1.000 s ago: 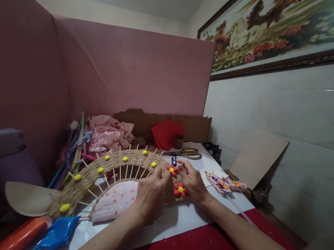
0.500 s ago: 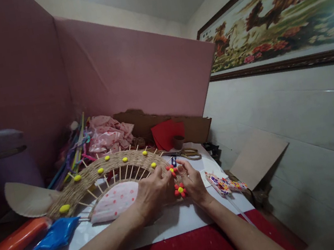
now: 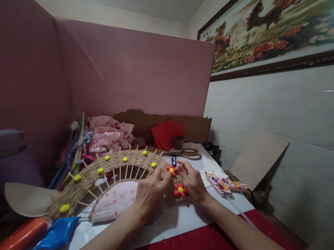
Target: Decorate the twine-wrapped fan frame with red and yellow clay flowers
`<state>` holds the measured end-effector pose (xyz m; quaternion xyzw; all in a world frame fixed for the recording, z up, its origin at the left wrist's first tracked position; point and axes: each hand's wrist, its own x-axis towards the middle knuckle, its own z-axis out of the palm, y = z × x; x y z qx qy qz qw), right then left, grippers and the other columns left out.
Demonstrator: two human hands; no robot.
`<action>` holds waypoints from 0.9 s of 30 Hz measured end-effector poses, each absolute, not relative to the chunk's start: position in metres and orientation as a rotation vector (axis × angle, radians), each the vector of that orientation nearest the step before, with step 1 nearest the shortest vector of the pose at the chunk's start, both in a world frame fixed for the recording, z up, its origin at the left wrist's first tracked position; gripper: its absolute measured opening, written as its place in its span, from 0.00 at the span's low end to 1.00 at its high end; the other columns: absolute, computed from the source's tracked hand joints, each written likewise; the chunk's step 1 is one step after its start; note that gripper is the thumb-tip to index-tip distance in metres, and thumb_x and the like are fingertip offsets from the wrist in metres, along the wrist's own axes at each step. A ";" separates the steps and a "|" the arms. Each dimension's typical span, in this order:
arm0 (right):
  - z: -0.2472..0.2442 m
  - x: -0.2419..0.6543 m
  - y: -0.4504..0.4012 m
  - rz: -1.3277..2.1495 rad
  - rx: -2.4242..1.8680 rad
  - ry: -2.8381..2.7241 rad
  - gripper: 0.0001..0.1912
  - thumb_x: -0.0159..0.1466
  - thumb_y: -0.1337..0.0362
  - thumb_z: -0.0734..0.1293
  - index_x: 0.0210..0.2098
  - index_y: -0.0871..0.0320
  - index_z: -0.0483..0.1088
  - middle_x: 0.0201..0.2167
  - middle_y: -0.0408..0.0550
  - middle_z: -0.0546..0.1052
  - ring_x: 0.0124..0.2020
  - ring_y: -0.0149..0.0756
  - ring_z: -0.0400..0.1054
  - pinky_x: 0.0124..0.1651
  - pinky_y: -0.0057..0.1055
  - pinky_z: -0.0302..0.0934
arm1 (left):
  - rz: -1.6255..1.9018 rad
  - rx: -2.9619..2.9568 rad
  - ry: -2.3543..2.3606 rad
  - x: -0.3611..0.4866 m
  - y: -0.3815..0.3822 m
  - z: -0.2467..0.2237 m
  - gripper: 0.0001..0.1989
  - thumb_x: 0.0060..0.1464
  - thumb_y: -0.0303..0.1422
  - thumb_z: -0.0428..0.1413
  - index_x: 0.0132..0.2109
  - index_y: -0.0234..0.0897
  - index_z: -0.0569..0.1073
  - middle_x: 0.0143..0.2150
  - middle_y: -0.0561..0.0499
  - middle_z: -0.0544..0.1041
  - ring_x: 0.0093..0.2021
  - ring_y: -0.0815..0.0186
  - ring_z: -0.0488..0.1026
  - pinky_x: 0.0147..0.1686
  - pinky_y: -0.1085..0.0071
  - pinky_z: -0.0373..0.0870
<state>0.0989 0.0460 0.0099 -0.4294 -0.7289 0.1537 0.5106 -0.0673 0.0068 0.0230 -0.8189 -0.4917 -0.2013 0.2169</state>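
A fan-shaped piece of woven twine [image 3: 88,173] on thin wooden sticks lies before me, dotted with yellow clay ovals [image 3: 77,178]. Its lower middle is covered by pink dotted fabric [image 3: 116,202]. At its right end sit two red clay flowers with yellow centres, an upper flower [image 3: 171,170] and a lower flower [image 3: 180,189]. My left hand [image 3: 152,189] is closed, fingertips at the upper flower's left side. My right hand [image 3: 195,182] has bent fingers, thumb and index fingertip close together at that flower's right side. Whatever lies between the fingertips is too small to make out.
Scissors [image 3: 187,153] and a small brown cup [image 3: 178,142] lie behind. Orange [image 3: 21,239] and blue clay packets [image 3: 57,234] rest at left. Flowered wrapped pieces [image 3: 224,183] are at right. Pink fabric [image 3: 109,133] and pipe cleaners [image 3: 75,153] are piled at the back.
Almost nothing differs. The fingers of both hands have shifted very slightly around the upper red flower, while the twine fan stays in place.
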 end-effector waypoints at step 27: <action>0.009 0.098 0.046 0.335 -1.024 -1.746 0.20 0.67 0.54 0.53 0.50 0.58 0.65 0.43 0.52 0.76 0.43 0.39 0.70 0.45 0.35 0.63 | -0.536 -2.191 -1.581 -0.059 0.009 0.037 0.21 0.57 0.29 0.46 0.57 0.49 0.63 0.40 0.46 0.68 0.29 0.64 0.73 0.23 0.72 0.67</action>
